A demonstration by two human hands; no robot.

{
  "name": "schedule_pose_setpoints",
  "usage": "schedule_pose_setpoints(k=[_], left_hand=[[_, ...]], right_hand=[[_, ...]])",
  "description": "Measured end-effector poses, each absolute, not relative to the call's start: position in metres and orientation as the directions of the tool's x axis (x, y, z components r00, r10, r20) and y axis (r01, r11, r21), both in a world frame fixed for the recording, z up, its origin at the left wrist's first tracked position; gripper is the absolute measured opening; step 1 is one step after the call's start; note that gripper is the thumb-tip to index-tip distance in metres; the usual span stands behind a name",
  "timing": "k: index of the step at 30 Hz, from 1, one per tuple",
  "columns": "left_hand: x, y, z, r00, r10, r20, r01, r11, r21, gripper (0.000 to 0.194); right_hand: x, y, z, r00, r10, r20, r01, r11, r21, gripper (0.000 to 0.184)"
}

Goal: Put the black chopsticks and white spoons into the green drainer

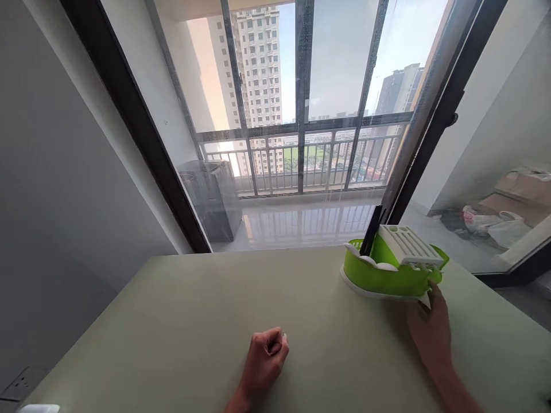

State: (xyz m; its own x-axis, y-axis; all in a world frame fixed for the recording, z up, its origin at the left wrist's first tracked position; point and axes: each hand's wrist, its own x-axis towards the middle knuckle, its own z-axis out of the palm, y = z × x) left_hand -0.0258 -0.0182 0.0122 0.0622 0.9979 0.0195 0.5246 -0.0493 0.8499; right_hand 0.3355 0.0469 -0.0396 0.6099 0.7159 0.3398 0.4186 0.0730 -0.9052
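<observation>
A green and white plastic kitchen storage rack (383, 278) stands at the far right of the table, with a white slotted top. Dark chopsticks or similar black sticks (371, 232) rise from its left compartment. My right hand (433, 327) is at the rack's near right corner, its fingers against the green side and its thumb low by the white base. Part of that grip is hidden. Curled into a loose fist, my left hand (267, 354) rests on the table near the middle, apart from the rack. No object shows inside the fist.
The pale table (193, 321) reaches to a glass door with dark frames. Beyond it, a grey box-shaped appliance (215, 198) stands on a tiled balcony. Plastic bags (508, 229) and cardboard lie at the right. A white object (41, 408) shows at the lower left corner.
</observation>
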Motion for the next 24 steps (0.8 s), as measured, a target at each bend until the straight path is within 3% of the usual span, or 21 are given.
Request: schedule_pose_setpoints(k=[11, 24], left_hand=[[-0.0226, -0.0189, 0.0162, 0.050, 0.998, 0.023, 0.506, -0.045, 0.862, 0.045], [-0.0224, -0.0191, 0.0176, 0.054, 0.998, 0.027, 0.524, -0.051, 0.850, 0.044]], right_hand=[[0.3394, 0.0446, -0.0436, 0.648, 0.726, 0.230, 0.422, -0.091, -0.902, 0.085], [0.3364, 0.0430, -0.0462, 0.558, 0.779, 0.285, 0.607, -0.149, -0.780, 0.078]])
